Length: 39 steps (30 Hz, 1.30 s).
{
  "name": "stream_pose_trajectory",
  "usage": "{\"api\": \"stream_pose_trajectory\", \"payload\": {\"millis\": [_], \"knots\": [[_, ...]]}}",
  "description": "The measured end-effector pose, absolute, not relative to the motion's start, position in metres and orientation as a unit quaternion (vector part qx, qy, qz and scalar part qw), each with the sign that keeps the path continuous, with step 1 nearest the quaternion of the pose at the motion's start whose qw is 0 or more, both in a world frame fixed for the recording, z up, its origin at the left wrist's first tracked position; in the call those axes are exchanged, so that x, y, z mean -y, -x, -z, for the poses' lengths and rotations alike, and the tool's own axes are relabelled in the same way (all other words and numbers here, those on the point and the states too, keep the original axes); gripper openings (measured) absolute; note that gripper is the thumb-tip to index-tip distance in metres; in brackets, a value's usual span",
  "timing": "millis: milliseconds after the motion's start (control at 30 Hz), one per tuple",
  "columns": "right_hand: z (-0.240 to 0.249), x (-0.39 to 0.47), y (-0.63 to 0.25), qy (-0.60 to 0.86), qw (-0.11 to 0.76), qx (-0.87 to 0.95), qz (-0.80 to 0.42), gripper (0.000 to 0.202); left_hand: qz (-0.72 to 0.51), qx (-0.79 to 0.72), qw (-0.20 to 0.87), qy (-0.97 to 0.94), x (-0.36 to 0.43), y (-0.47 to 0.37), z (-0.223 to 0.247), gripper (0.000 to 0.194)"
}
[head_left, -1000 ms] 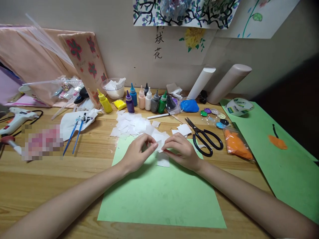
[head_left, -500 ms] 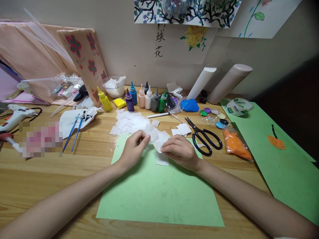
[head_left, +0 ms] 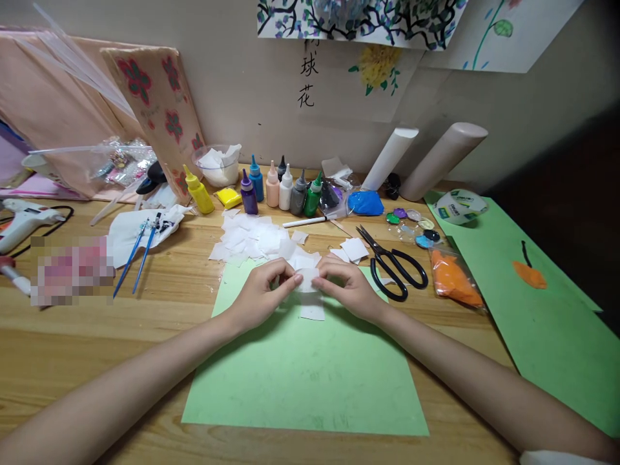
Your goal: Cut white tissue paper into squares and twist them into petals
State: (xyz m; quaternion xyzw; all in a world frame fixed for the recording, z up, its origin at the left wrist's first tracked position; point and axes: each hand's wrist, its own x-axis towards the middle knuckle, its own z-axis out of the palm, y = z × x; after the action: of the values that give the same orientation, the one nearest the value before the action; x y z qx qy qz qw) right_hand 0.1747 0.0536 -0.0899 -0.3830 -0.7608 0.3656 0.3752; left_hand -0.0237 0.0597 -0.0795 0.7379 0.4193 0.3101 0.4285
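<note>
Between my two hands a small piece of white paper [head_left: 307, 279] is pinched at its sides. My left hand [head_left: 268, 284] grips its left edge with thumb and fingers, and my right hand [head_left: 349, 284] grips the right edge. Both are above the far part of a green sheet [head_left: 305, 381]. Just below the held piece, a white paper square [head_left: 312, 309] lies on that sheet. Behind my left hand spreads a pile of white paper squares [head_left: 256, 236]. Several more squares [head_left: 354, 249] lie beyond my right hand, beside black-handled scissors [head_left: 394, 261].
Paint bottles [head_left: 285, 188] stand in a row at the back, with a pen [head_left: 306, 222] in front. A bag of orange clay [head_left: 454, 276] and a tape roll [head_left: 461, 206] are on the right. Two paintbrushes [head_left: 146, 261] and a glue gun [head_left: 29, 223] lie on the left.
My hands have moved closer together around the paper. The piece between them now looks smaller and flatter, with both thumbs in front. The view has shifted slightly.
</note>
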Motion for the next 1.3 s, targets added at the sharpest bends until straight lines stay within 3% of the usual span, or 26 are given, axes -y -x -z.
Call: {"api": "stream_pose_trajectory", "payload": {"millis": [200,333,633,1000,1300], "knots": [[0.092,-0.044,-0.165,0.429,0.408,0.690,-0.417,0.025,-0.436,-0.456,0.242,-0.737,-0.055,0.024,0.084,0.016],[0.092,-0.039,-0.162,0.423,0.412,0.681,-0.433,0.024,-0.406,-0.395,0.163,-0.808,-0.050,0.022,0.087,0.011],[0.092,-0.039,-0.164,0.389,0.359,0.716,-0.456,0.036,-0.368,-0.423,0.139,-0.816,-0.049,0.021,0.090,0.012],[0.091,-0.040,-0.163,0.394,0.344,0.724,-0.450,0.025,-0.379,-0.422,0.202,-0.798,-0.052,0.022,0.087,0.016],[0.092,-0.039,-0.162,0.399,0.353,0.717,-0.450,0.017,-0.378,-0.404,0.177,-0.814,-0.051,0.022,0.090,0.016]]}}
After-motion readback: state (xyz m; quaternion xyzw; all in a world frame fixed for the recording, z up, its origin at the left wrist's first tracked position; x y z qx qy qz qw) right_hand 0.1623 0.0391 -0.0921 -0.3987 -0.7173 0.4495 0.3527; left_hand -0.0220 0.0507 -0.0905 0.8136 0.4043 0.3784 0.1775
